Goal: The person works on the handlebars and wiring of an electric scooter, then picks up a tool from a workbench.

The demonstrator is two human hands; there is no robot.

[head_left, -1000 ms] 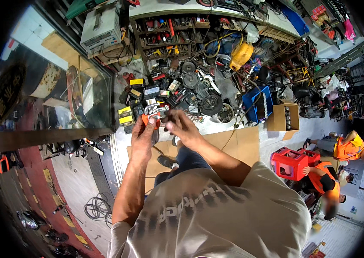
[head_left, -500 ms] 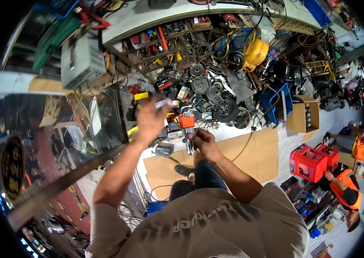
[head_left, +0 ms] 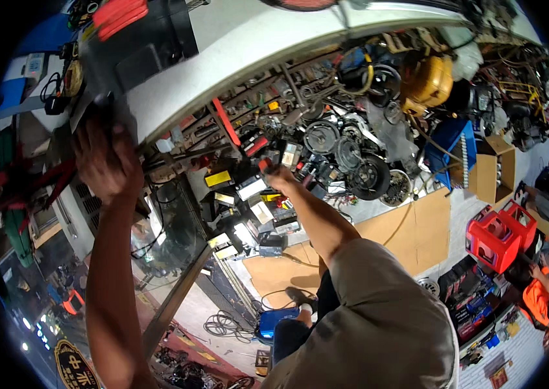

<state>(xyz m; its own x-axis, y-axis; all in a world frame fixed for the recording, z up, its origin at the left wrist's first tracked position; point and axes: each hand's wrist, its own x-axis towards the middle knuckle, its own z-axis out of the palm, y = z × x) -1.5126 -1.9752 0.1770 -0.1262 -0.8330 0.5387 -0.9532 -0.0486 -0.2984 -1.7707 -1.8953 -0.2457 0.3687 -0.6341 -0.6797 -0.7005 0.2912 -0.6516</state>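
Note:
My left hand (head_left: 107, 162) reaches forward at the far left, beside the near corner of the white workbench (head_left: 177, 87). Its fingers are blurred over a dark object there, and whether they grip it is unclear. Over the clutter under the bench, my right hand (head_left: 282, 179) is closed around the hex key set, whose orange holder (head_left: 264, 165) pokes out past the fingers. The keys themselves are mostly hidden by the hand. Around it lie small boxes, among them a yellow one (head_left: 218, 179), and round black motor parts (head_left: 321, 137).
A black case (head_left: 148, 58) with a red item sits on the bench. Red metal frame parts (head_left: 44, 188) stand left of my left hand. Cardboard (head_left: 391, 233) covers the floor. At right are a blue crate (head_left: 446, 155), red stools (head_left: 498, 240) and people in orange vests (head_left: 540, 301).
The view has swung left. My left hand has gone from beside the hex key set to the far-left bench corner. My right hand, still holding the set, has moved over the boxes.

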